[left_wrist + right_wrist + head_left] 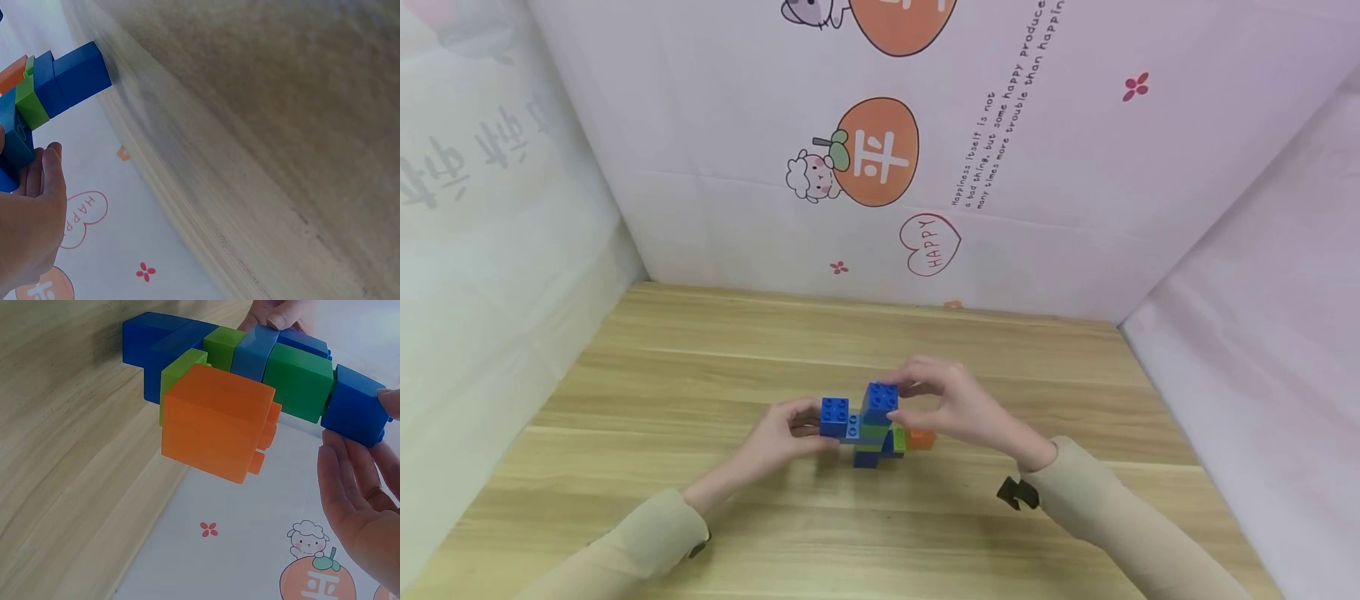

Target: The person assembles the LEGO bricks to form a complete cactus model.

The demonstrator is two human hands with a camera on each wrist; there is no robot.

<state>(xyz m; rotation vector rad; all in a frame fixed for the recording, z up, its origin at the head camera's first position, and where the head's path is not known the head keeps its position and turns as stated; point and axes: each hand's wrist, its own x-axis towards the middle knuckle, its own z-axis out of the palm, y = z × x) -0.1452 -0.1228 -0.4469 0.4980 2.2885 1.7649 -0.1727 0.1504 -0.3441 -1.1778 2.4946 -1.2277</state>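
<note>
A tower of toy building bricks stands on the table, its base a dark blue brick (866, 459). My right hand (958, 406) pinches a blue brick (355, 405) at the top between thumb and fingers, right against a green brick (299, 382). Below that lies a light blue brick (254, 354) reaching out leftward. On its outer end sits another blue brick (834, 417), gripped by my left hand (781, 433) from the left side. Lower down, a lime brick (898, 440) and an orange brick (215, 425) stick out to the right.
The wooden table (760, 517) carries the tower near its middle. Behind it rises a white printed backdrop (737, 225), with pale cloth walls on the left (497, 250) and right (1262, 292). A dark strap piece (1018, 493) hangs at the right cuff.
</note>
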